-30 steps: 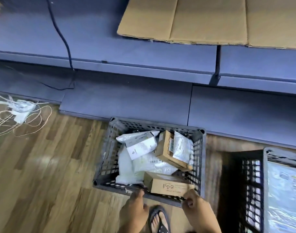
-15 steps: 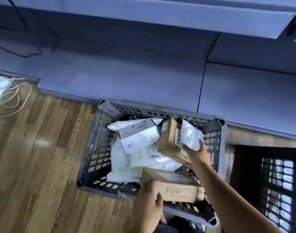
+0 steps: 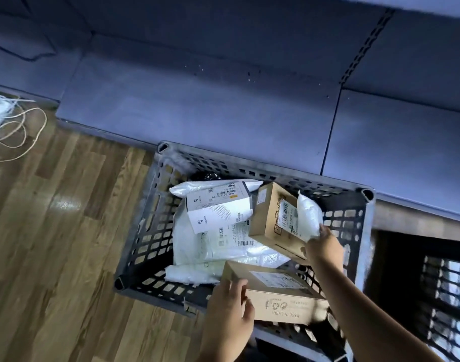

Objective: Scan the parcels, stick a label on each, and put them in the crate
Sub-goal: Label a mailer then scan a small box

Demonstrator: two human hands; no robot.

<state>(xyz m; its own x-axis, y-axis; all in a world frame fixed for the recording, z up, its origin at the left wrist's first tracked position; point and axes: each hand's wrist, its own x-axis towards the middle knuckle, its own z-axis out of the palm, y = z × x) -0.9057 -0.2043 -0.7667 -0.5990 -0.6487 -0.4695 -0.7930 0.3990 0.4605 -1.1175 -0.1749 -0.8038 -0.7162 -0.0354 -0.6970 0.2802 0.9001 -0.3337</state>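
Puffy white pouch [image 3: 309, 217] leans on a brown box [image 3: 269, 220] — right grip [image 3: 324, 247] pinches its corner; left grip [image 3: 230, 308] clasps a long carton [image 3: 283, 300].

Wood-plank floor [image 3: 53, 244], grey-blue shelving panels [image 3: 210, 105], coiled pale cord [image 3: 17, 129] at left

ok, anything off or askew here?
Heaped, not stacked: the brown box sits tilted on the white mailers, a small white pouch propped against it. Loose cord lies tangled on the floor, left.
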